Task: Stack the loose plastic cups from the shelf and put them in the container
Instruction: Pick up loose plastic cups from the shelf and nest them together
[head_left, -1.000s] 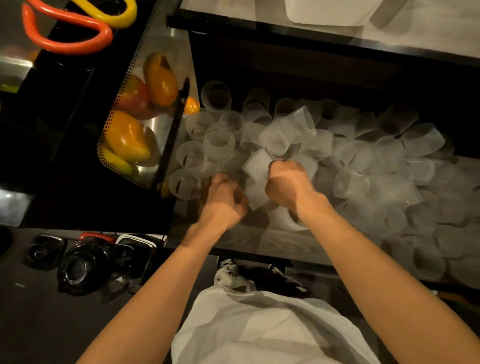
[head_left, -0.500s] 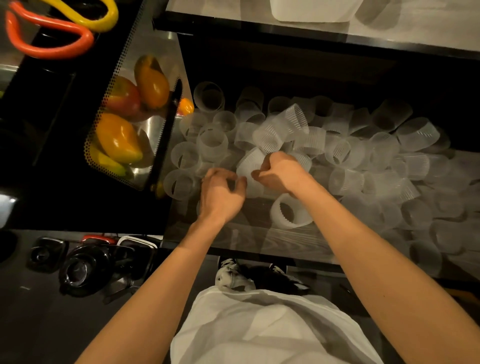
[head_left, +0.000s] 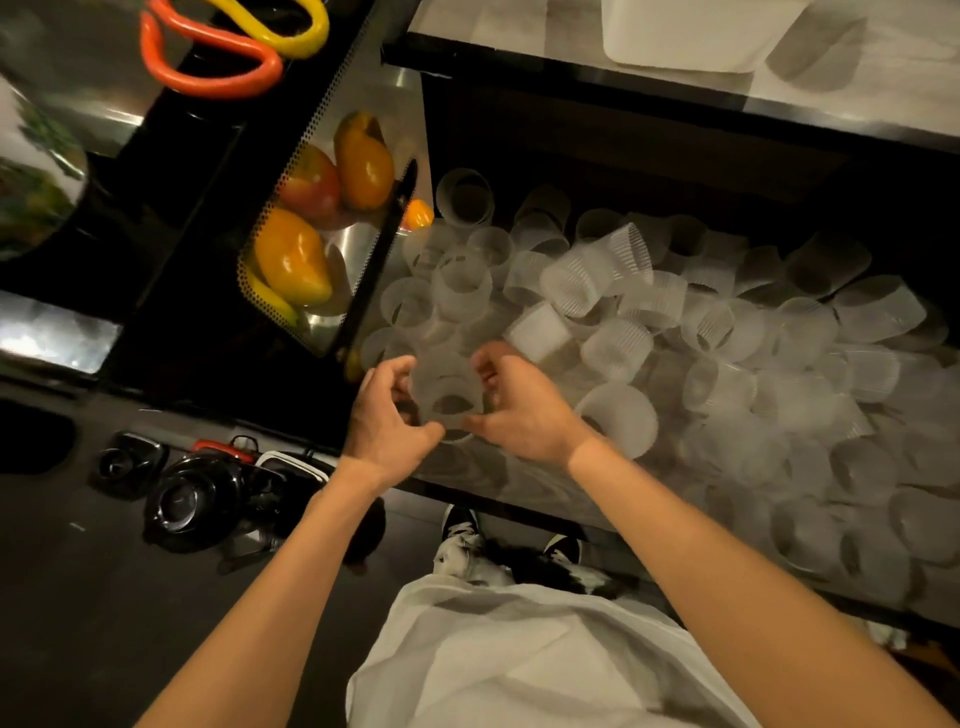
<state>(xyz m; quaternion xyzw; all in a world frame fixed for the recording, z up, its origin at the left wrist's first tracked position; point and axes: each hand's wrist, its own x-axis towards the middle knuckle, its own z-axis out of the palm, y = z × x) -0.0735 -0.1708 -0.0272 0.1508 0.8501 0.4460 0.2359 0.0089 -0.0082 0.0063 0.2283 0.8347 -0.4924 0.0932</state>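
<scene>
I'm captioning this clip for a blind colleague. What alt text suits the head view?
From above, a person's left hand and right hand grip a translucent cup between them over a shelf heaped with loose cups. A perforated tray of orange and red fruit sits to the left; a white container stands on the counter beyond.

The white container (head_left: 691, 41) is cut off by the top edge, so only its near side shows. The cup (head_left: 447, 387) gripped between the left hand (head_left: 387, 415) and the right hand (head_left: 524, 410) is smeared; whether it is one cup or several nested cannot be told, and it hides parts of both hands' fingers. The loose cups (head_left: 857, 467) toward the right edge blur together, uncountable. The back of the shelf (head_left: 524, 480) lies in darkness
</scene>
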